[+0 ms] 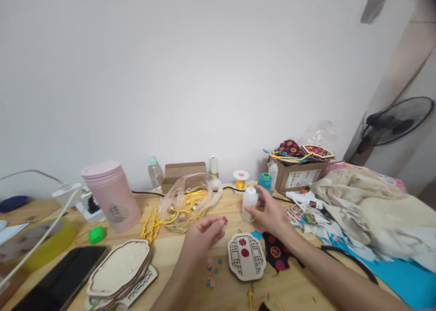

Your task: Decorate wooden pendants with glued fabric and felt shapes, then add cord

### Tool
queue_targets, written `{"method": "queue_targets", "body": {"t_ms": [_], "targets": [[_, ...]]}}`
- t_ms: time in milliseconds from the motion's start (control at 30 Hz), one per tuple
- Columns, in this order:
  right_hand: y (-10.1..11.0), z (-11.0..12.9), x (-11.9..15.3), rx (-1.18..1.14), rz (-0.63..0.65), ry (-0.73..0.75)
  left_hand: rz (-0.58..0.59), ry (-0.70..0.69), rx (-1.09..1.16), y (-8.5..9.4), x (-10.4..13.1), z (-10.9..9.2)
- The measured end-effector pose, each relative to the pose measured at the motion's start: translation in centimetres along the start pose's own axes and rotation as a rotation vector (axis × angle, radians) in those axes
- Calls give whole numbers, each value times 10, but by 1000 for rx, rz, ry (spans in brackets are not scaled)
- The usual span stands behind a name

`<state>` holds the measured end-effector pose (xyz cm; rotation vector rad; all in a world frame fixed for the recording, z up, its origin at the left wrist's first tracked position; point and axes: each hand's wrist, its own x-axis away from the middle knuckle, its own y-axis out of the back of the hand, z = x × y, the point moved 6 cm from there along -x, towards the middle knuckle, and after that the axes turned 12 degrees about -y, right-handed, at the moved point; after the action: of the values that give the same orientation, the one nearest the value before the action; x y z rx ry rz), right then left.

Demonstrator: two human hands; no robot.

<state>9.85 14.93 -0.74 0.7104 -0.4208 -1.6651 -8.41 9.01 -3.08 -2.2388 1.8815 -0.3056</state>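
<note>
My left hand (206, 233) pinches a small red flower-shaped piece (225, 220) between thumb and fingertips above the table. With thumb and fingers closed around its right side, my right hand (270, 211) grips a white squeeze bottle (250, 204) with a narrow nozzle. Between my forearms lies a wooden fretwork plaque (246, 268) with a pale centre, bearing a red flower cutout and a dark red round piece. Black patterned fabric (276, 253) touches the table right of the plaque, under my right forearm. Tiny pink and blue pieces (211, 282) are scattered left of the plaque.
Stacked wooden plaques (119, 268), a phone (59, 279) and a pink tumbler (114, 197) stand left. A plastic bag of yellow cord (190, 202) lies behind my left hand. A full cardboard box (296, 174), fabric scraps (323, 222) and beige cloth (371, 206) occupy the right.
</note>
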Motion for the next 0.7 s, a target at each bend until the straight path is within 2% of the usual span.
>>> {"method": "queue_targets", "body": {"t_ms": [100, 233, 333, 400, 567, 633, 700], "targets": [[-2, 4, 2, -12, 1, 39, 15, 33, 46, 0, 6, 10], [17, 19, 18, -74, 24, 183, 45, 121, 143, -6, 15, 16], [31, 34, 35, -113, 191, 335, 48, 179, 170, -10, 20, 18], [40, 34, 39, -99, 249, 324, 49, 184, 156, -10, 22, 18], [54, 24, 31, -48, 304, 129, 9, 162, 101, -7, 21, 19], [59, 27, 29, 1, 298, 152, -20, 162, 83, -5, 20, 19], [68, 30, 28, 32, 230, 187, -48, 164, 81, -4, 19, 20]]}}
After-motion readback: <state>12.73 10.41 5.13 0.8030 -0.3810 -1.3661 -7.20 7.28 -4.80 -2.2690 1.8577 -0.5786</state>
